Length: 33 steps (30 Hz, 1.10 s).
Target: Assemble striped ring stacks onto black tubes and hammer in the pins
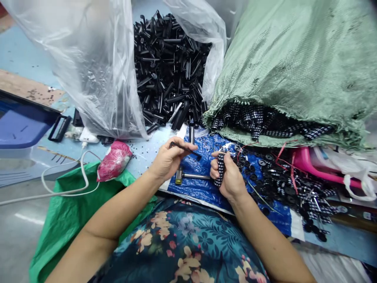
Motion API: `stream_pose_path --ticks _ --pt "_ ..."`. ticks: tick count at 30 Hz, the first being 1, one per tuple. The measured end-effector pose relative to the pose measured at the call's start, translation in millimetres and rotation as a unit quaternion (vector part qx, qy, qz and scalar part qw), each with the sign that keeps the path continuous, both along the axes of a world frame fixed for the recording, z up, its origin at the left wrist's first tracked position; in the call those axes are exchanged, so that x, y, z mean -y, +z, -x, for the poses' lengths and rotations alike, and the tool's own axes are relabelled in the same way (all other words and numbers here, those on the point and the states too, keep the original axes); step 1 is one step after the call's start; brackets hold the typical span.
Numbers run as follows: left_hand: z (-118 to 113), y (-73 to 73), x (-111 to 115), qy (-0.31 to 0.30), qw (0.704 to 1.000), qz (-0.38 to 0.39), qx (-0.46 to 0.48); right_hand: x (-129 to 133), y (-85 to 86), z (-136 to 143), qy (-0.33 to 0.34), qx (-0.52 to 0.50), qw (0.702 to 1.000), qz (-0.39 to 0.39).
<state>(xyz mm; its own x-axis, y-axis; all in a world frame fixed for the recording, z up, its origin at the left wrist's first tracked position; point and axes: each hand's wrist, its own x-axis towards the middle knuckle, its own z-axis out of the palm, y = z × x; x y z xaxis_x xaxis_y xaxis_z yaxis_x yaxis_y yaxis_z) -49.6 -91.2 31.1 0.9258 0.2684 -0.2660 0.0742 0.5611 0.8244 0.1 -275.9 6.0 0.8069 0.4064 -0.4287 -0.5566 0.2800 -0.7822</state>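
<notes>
My left hand pinches a slim black plastic piece, whose far end is bent and points toward my right hand. My right hand is wrapped round a black grip with white markings, held upright. The two held parts are apart. Between and below my hands, a small hammer with a yellowish-ended head lies on a blue plastic sheet; its handle end is hidden near my right hand. Another black tubular piece rests just beyond my left hand.
An open clear plastic bag with many black pieces stands ahead. At right, a green woven sack spills patterned grips. Black round caps lie scattered. A pink wrapped bundle and a white cable are at left.
</notes>
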Motion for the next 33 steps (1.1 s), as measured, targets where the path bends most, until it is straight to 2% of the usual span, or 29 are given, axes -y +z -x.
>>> stream_pose_path --ticks 2,3,8,11,13,15,18,20,22,25,28,33 --pt "5 -3.1 10 -0.038 0.998 0.052 -0.005 0 2.9 4 -0.001 0.015 1.000 -0.015" --pt "7 -4.9 15 -0.049 0.998 0.050 -0.009 0 4.1 5 -0.004 0.018 1.000 -0.024" --pt "8 -12.0 44 -0.084 0.989 -0.120 0.008 -1 0.8 10 -0.061 0.053 0.996 -0.019" --pt "4 -15.0 58 -0.104 0.975 -0.197 0.017 -3 -7.7 11 -0.032 0.136 0.990 0.023" --pt "2 -15.9 61 -0.109 0.970 -0.217 0.003 1 -13.3 12 0.001 0.223 0.972 0.074" --pt "3 -14.2 58 -0.111 0.972 -0.205 -0.022 10 -17.7 11 0.015 0.349 0.926 0.143" --pt "7 -7.7 50 -0.121 0.978 -0.165 -0.047 27 -20.6 9 0.053 0.540 0.805 0.238" --pt "10 -4.6 47 -0.130 0.977 -0.159 -0.048 34 -20.0 8 0.083 0.620 0.734 0.265" --pt "11 -4.8 48 -0.125 0.977 -0.168 -0.046 36 -18.3 7 0.073 0.667 0.690 0.271" --pt "14 -9.7 52 -0.087 0.976 -0.191 -0.061 35 -15.7 8 0.037 0.708 0.649 0.276" --pt "16 -13.4 56 -0.063 0.972 -0.218 -0.062 34 -14.3 10 0.030 0.732 0.616 0.290" --pt "17 -9.5 61 -0.068 0.979 -0.190 -0.035 33 -12.5 12 0.009 0.728 0.613 0.306"
